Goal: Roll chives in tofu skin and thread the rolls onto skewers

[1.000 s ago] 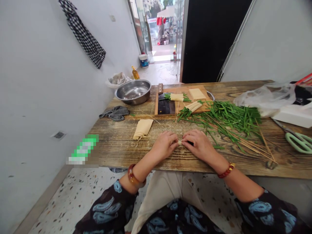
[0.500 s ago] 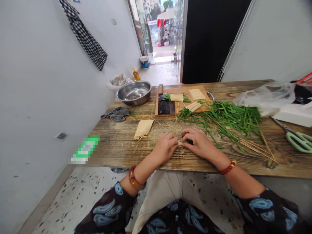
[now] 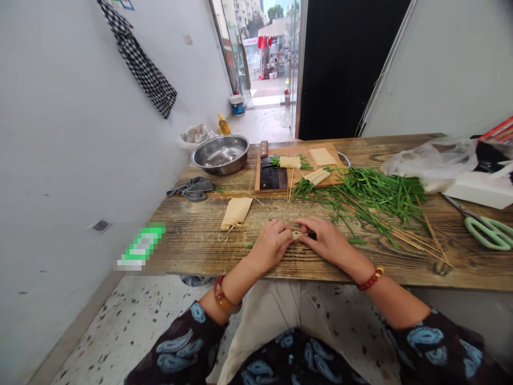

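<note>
Both my hands are at a small rolled tofu sheet (image 3: pixel 296 235) with green chives inside, low over the table's near part. My left hand (image 3: pixel 272 243) has its fingers closed on the roll's left part and hides most of it. My right hand (image 3: pixel 326 238) pinches the right end, the thumb against it and the index finger curved above. Left of my hands lies a stack of cut tofu sheets (image 3: pixel 237 211). Beyond them, finished rolls (image 3: pixel 318 175) and a skewered bundle of chive rolls (image 3: pixel 290 162) rest on the cutting board (image 3: pixel 274 188).
Loose chives (image 3: pixel 385 190) and thin wooden skewers (image 3: pixel 414 240) spread to the right, with green-handled scissors (image 3: pixel 489 232) beyond. A cleaver (image 3: pixel 274 174) lies on the board. At the back left stand a steel basin (image 3: pixel 221 155) and a grey cloth (image 3: pixel 192 188).
My right index finger has lifted slightly off the roll, showing more of its end. The left hand stays nearly in place. The view has shifted slightly.
</note>
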`<state>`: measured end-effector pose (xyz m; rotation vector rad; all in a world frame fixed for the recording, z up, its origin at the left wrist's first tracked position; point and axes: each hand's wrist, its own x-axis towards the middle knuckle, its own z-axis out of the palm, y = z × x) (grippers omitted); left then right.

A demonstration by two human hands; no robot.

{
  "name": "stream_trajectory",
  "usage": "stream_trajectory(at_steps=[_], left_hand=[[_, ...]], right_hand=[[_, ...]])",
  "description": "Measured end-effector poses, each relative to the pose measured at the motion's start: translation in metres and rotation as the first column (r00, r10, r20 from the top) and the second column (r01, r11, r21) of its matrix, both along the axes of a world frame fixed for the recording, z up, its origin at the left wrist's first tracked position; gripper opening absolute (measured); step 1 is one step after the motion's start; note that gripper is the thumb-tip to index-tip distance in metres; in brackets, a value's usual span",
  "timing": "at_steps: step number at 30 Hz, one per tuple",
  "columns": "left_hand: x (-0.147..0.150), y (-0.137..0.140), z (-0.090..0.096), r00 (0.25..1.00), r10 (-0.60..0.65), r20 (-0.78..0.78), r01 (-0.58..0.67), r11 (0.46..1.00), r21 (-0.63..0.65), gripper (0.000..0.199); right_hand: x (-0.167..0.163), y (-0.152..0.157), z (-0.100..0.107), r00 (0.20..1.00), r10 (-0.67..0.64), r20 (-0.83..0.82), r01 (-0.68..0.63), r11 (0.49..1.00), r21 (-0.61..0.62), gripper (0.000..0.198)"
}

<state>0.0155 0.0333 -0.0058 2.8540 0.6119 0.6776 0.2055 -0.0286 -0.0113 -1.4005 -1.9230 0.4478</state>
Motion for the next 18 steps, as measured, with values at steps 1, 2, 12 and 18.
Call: stream_trajectory(at_steps=[1, 2, 12, 18], left_hand=[[0.0, 0.0, 0.0, 1.0, -0.003, -0.003, 0.003, 1.0, 0.01, 0.018], [0.0, -0.001, 0.0, 1.0, -0.008, -0.007, 0.008, 1.0, 0.021, 0.018], [-0.001, 0.0, -0.004, 0.999, -0.007, 0.041, 0.008, 1.0, -0.017, 0.018], [-0.002, 0.004, -0.001, 0.99, 0.02, 0.142, 0.009, 0.979, -0.205, 0.008]], right_hand=[[0.0, 0.001, 0.0, 1.0, -0.004, -0.006, 0.004, 1.0, -0.014, 0.034], [0.0, 0.002, 0.0, 1.0, -0.007, -0.006, 0.006, 1.0, -0.027, 0.034], [-0.002, -0.001, -0.007, 0.999, -0.014, -0.03, 0.015, 0.999, 0.044, 0.015], [-0.007, -0.007, -0.008, 0.997, -0.043, 0.067, 0.034, 0.991, 0.129, 0.016]])
